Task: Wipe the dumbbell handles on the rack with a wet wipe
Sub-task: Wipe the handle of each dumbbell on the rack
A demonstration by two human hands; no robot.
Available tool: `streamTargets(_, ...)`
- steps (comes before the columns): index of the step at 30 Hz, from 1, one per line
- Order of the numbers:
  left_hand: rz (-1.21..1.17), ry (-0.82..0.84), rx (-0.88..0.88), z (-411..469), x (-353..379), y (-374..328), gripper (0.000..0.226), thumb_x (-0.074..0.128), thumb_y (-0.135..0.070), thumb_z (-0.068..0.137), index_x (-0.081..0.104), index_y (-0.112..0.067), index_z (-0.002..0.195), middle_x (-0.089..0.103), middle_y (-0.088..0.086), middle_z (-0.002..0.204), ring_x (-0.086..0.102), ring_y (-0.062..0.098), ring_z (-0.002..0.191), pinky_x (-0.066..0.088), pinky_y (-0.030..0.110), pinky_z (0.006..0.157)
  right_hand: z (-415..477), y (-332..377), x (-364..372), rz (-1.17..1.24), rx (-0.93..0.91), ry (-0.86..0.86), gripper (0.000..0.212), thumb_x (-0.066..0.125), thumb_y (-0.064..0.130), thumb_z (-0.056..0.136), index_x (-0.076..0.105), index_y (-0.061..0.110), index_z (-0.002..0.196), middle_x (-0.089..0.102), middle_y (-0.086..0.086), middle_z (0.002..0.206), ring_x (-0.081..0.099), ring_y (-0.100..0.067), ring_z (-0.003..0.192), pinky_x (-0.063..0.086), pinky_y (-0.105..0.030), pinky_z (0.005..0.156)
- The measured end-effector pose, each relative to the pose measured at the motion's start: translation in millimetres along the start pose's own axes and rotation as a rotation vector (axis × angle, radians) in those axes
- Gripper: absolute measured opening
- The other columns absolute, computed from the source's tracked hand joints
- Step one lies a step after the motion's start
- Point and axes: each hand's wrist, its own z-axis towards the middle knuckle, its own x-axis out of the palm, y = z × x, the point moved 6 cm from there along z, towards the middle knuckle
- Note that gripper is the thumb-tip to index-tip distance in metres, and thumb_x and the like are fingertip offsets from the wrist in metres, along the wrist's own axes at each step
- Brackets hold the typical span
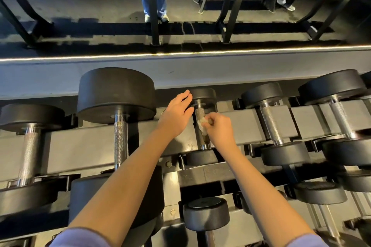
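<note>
The wet wipe (201, 126) is a small white wad, soft, limp and light. It lies against the middle of the handle (198, 113) of a small dumbbell (202, 94) on the rack (236, 124). The right hand (219, 127) pinches it there between thumb and curled fingertips. The handle is stiff steel with a rough crosshatched grip, which probably drags on the wipe and could tear it. Folding the wipe around the bar would likely work better than dabbing. The dumbbell looks heavy enough to sit firm in its cradle, though it may roll a little.

The left hand (176, 115) lies flat just left of the handle, fingers straight and close together, the tips seeming to touch the far head.

A much bigger dumbbell (116, 94) sits to the left and more sit to the right. Beyond a lit strip (180, 54), a dark floor carries another rack, with a person's legs (154, 4) in jeans behind it.
</note>
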Motion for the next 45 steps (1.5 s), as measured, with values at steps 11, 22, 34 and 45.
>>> streamTargets(11, 0.075, 0.065, -0.016, -16, 6, 6, 0.046, 0.039, -0.029, 0.102, 0.036, -0.016, 0.146, 0.019, -0.006, 0.157, 0.022, 0.015, 0.141, 0.025, 0.039, 0.115, -30, -23, 0, 0.136, 0.219, 0.095, 0.012, 0.072, 0.013, 0.082, 0.07, 0.008, 0.093, 0.059, 0.0, 0.082, 0.055, -0.013, 0.076, 0.04, -0.02, 0.07)
streamTargets(22, 0.104, -0.023, 0.026, -94, 18, -9, 0.037, 0.039, -0.025, 0.101, 0.049, -0.013, 0.135, 0.049, 0.001, 0.133, 0.044, 0.016, 0.122, 0.035, 0.031, 0.103, -70, -25, -30, 0.238, 0.177, -0.258, 0.014, 0.061, 0.022, 0.091, 0.064, 0.009, 0.094, 0.063, -0.003, 0.081, 0.058, -0.016, 0.074, 0.04, -0.026, 0.063)
streamTargets(34, 0.248, 0.313, 0.214, -207, 144, 15, 0.031, 0.043, -0.022, 0.095, 0.064, -0.015, 0.116, 0.062, 0.001, 0.113, 0.06, 0.018, 0.102, 0.048, 0.029, 0.089, -218, -101, 4, 0.338, 0.313, -0.379, 0.008, 0.068, 0.009, 0.085, 0.062, 0.015, 0.082, 0.064, 0.0, 0.075, 0.06, -0.015, 0.071, 0.046, -0.029, 0.065)
streamTargets(45, 0.479, 0.497, 0.083, -244, 208, 58, 0.053, 0.035, -0.027, 0.103, 0.018, -0.016, 0.152, 0.016, 0.0, 0.158, 0.03, 0.02, 0.139, 0.025, 0.031, 0.111, -303, -191, 75, 0.193, 0.519, -0.136, 0.002, 0.065, 0.017, 0.088, 0.064, 0.016, 0.088, 0.064, 0.002, 0.078, 0.06, -0.013, 0.072, 0.047, -0.029, 0.068)
